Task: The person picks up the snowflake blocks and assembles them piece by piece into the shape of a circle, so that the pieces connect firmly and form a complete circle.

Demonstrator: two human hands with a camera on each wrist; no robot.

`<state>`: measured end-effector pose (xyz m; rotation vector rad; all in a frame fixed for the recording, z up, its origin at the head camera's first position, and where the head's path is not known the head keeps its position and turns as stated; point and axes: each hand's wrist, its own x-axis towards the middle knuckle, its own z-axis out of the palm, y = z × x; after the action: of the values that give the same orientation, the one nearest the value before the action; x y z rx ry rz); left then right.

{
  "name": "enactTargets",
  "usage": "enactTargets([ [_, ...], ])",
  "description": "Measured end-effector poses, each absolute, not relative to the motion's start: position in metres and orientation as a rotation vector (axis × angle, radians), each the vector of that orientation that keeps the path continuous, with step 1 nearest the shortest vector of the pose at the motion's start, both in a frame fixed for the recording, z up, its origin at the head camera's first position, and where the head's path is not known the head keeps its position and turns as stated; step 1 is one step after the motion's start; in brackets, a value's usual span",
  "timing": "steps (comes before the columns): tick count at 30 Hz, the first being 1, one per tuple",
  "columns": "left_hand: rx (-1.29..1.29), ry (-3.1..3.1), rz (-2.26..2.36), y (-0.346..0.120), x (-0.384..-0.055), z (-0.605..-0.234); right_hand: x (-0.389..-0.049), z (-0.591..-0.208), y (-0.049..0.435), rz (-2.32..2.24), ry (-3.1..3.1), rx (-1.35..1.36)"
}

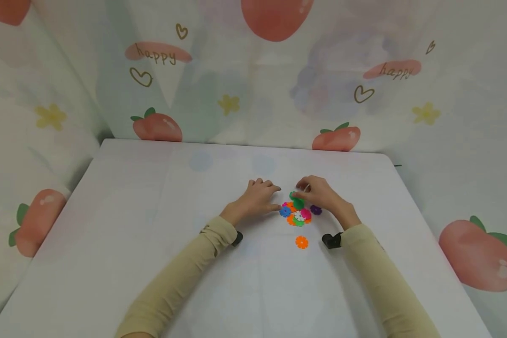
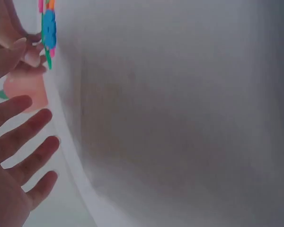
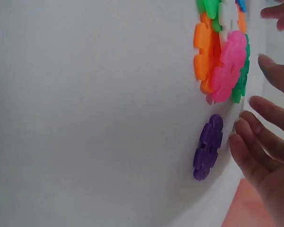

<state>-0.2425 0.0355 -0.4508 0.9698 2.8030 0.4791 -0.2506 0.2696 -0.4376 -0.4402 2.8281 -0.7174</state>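
A small heap of flower-shaped plastic discs [image 1: 305,214] in orange, pink, blue, white and green lies on the white table. My left hand [image 1: 259,197] is just left of the heap, its fingers spread, near a blue disc [image 1: 285,211]. Those spread fingers show again as the left hand [image 2: 19,156] in the left wrist view. Above the heap's far right side is my right hand [image 1: 318,193], fingers loosely bent, close to a green disc [image 1: 298,203]; whether it touches the disc I cannot tell. In the right wrist view a purple disc [image 3: 208,147] lies near its fingers [image 3: 248,153].
A single orange disc [image 1: 302,242] lies nearer the front, apart from the heap. Black parts of the wrist gear [image 1: 331,241] show beside the sleeves. A printed curtain [image 1: 270,94] hangs behind the white table [image 1: 131,225] and along its sides.
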Motion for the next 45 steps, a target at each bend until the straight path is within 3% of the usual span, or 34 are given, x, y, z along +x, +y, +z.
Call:
enactTargets([
  [15, 1.145, 2.69, 0.499, 0.057, -0.228, -0.451, -0.252, -0.441, 0.263, -0.68, 2.823, -0.433],
  [24, 1.082, 2.58, 0.621, 0.057, -0.226, -0.454, -0.244, -0.447, 0.262, -0.765, 2.88, -0.407],
  [40, 0.925, 2.748, 0.874, 0.002, -0.227, -0.451, -0.24, -0.447, 0.243, -1.03, 2.835, -0.369],
  [45, 0.756, 2.796, 1.053, -0.014, -0.226, -0.448, -0.236, -0.445, 0.232, -1.137, 2.729, -0.373],
])
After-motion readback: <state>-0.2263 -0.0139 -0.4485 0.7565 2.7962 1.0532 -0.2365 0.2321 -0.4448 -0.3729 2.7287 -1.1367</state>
